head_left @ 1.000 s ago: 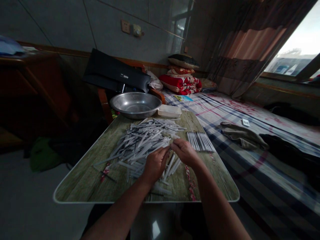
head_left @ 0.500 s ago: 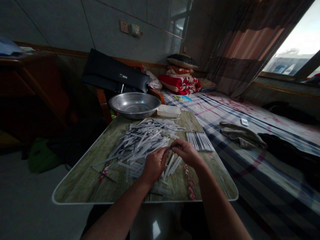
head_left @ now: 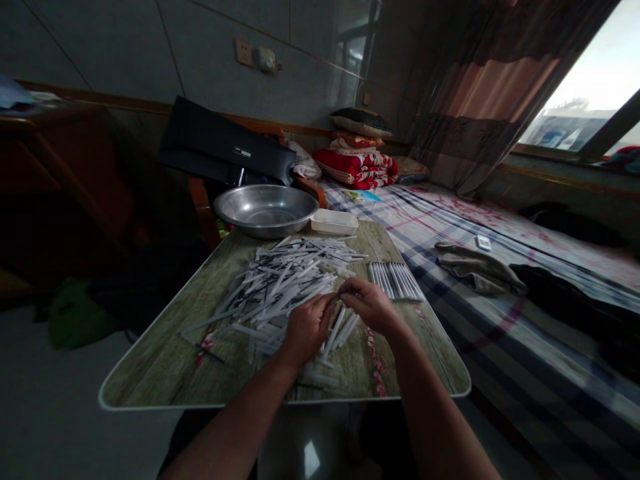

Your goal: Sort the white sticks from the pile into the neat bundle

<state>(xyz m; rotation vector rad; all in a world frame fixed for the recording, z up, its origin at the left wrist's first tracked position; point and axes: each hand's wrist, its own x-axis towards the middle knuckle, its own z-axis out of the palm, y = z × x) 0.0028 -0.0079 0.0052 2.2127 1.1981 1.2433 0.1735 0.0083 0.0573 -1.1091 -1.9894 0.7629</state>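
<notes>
A thin dark stick [head_left: 336, 297] points crosswise between the hands. Left hand [head_left: 307, 325] and right hand [head_left: 369, 304] pinch it, fingers curled nearly closed.

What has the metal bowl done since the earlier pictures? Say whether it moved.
No. Against the table, the metal bowl keeps its place beside the plastic box; the whole view shifted.

Bare hands [head_left: 306, 327], bare forearms [head_left: 255, 408], dark legwear [head_left: 384, 433]
</notes>
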